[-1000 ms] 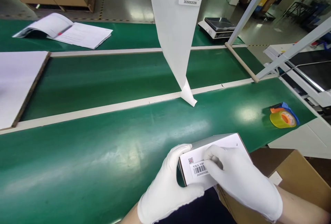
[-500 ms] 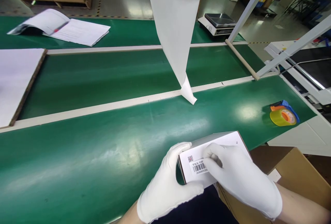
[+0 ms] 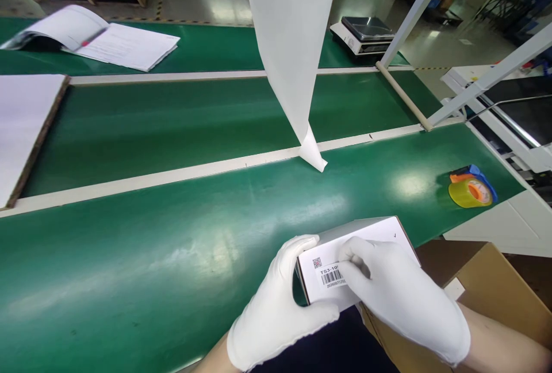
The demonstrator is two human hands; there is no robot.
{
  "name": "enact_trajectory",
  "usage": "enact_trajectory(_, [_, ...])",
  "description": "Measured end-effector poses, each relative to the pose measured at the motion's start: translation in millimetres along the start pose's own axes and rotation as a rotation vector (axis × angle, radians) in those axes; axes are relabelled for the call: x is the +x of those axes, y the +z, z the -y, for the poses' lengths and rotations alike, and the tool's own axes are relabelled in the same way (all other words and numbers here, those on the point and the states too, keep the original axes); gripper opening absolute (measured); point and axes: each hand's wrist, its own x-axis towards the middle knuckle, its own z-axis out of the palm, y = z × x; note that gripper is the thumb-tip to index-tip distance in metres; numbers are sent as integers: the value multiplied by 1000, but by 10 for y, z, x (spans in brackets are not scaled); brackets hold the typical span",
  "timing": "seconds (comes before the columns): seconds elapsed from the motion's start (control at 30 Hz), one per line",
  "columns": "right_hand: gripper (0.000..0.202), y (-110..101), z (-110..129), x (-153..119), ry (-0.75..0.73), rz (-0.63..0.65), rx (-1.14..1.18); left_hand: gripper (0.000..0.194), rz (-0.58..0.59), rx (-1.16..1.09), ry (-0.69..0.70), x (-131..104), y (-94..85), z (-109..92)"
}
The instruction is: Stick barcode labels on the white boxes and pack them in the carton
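Note:
My left hand [image 3: 281, 307], in a white glove, grips the left end of a small white box [image 3: 382, 234], thumb below and fingers along the upper edge. The box is tilted toward me over the near bench edge. On its face lies a white barcode label [image 3: 329, 276] reading TS3-10…, beside a small printed QR code [image 3: 317, 262]. My right hand [image 3: 399, 298], also gloved, has thumb and forefinger pinched at the label's right end and hides that part. Whether the whole label lies flat there is hidden.
A strip of backing paper [image 3: 288, 45] with another barcode label hangs over the green bench [image 3: 172, 246]. A tape dispenser [image 3: 471, 188] sits at right, above an open cardboard carton [image 3: 509, 298]. Behind are a weighing scale [image 3: 366, 37] and an open booklet [image 3: 125, 45].
Both hands and the box hold nearly the same pose, the pinch still at the label. The view has shifted slightly, with the background sitting a little higher.

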Motion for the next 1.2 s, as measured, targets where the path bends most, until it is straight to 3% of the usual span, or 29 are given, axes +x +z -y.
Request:
enact_trajectory(0.53, [23,17,2,-11,0,-16,-18,86,-26,50,16,-3,26,-6])
enact_trajectory(0.7, [21,18,-1,-3,-28,-38,7,73,-150,165,158,-8,74,8])
enact_trajectory(0.93, [23,21,10,-24,-50,-65,-13,27,-369,382,308,76,93,-17])
enact_trajectory(1.07, [21,94,46,-12,-81,-120,-94,25,-385,416,415,109,66,-23])
enact_trajectory(1.2, [13,188,45,-30,-65,-273,-308,28,-392,436,463,124,46,-2])
